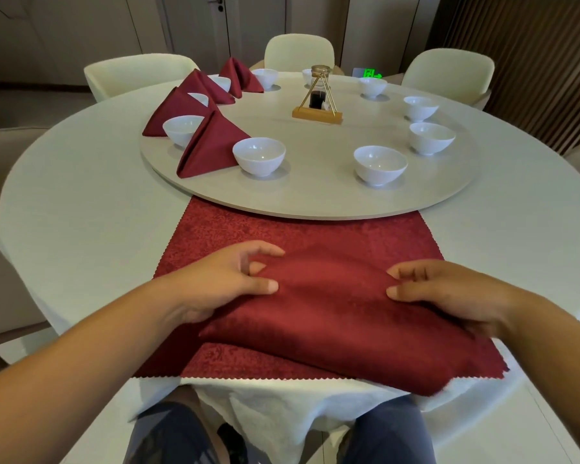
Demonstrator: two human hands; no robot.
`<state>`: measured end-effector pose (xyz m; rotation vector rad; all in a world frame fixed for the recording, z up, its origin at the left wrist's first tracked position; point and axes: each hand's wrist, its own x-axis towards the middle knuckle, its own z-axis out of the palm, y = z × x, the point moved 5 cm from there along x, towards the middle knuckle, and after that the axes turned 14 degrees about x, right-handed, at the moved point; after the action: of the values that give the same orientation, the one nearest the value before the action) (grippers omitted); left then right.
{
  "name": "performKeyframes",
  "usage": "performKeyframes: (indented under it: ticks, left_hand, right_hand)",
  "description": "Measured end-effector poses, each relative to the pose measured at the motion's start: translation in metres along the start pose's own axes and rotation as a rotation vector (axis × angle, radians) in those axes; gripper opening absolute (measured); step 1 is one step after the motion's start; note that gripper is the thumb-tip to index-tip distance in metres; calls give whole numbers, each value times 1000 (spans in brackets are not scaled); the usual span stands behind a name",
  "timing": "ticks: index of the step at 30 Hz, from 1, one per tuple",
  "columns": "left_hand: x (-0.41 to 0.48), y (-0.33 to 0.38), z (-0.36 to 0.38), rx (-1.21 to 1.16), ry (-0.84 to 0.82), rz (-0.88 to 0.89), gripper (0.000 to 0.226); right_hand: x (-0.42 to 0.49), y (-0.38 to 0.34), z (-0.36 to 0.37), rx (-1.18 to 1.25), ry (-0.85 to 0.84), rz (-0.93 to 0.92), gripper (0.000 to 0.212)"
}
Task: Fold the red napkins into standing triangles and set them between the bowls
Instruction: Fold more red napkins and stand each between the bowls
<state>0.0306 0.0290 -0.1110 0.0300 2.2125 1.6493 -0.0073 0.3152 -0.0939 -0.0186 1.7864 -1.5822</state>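
On the turntable (pixel 315 202) in the middle of the desk (pixel 81 202), four standing triangles (pixel 211 145) already sit in the gaps along the left arc of bowls (pixel 259 156). I count ten bowls in the ring, one half hidden behind the condiment stand (pixel 318 98). By my reckoning six gaps are unfilled, so you are under halfway.

The fifth napkin (pixel 332 313) lies close to you, folded over into a thick band. It rests on a flat red cloth (pixel 215 229) with zigzag edges that reaches under the turntable's rim. I cannot tell whether that cloth is a runner or another napkin.

Your left hand (pixel 221 283) holds the napkin's left end, thumb on top and fingers (pixel 259 266) curled at the far edge, pinching the fabric. Your right hand (pixel 449 293) does the same at the right end. No triangle shows in this one yet, so the shaping folds, the standing up and the placing are all left.
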Motion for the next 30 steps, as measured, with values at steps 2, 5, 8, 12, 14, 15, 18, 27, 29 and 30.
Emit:
performKeyframes:
  ticks: [2, 5, 8, 12, 14, 15, 18, 27, 29, 30]
  left_hand:
    - [18, -4, -13, 96, 105, -52, 48]
    - [36, -6, -28, 281, 148, -144, 44]
    - [42, -6, -37, 461, 148, -156, 39]
    - [48, -9, -43, 542, 252, -63, 31]
    - [51, -9, -46, 644, 308, 3, 27]
    - [54, -9, -46, 707, 323, 29, 26]
    - [56, -7, -42, 824, 312, 62, 27]
    - [43, 3, -30, 1238, 425, 23, 26]
    - [36, 5, -27, 1308, 455, 33, 26]
    - [32, 10, -22, 1334, 479, 111, 26]
  right_hand:
    - [17, -9, -13, -266, 130, -63, 7]
    - [41, -16, -28, -424, 274, -123, 16]
    - [55, -20, -38, -475, 362, -140, 20]
    - [73, -24, -49, -491, 430, -178, 21]
    - [79, -28, -49, -527, 456, -201, 20]
    - [82, -30, -49, -553, 466, -218, 20]
    - [89, -31, -48, -657, 518, -290, 21]
    - [50, -30, -12, -897, 528, -646, 15]
    - [26, -27, 12, -786, 325, -662, 14]
    - [15, -23, 25, -735, 208, -648, 14]
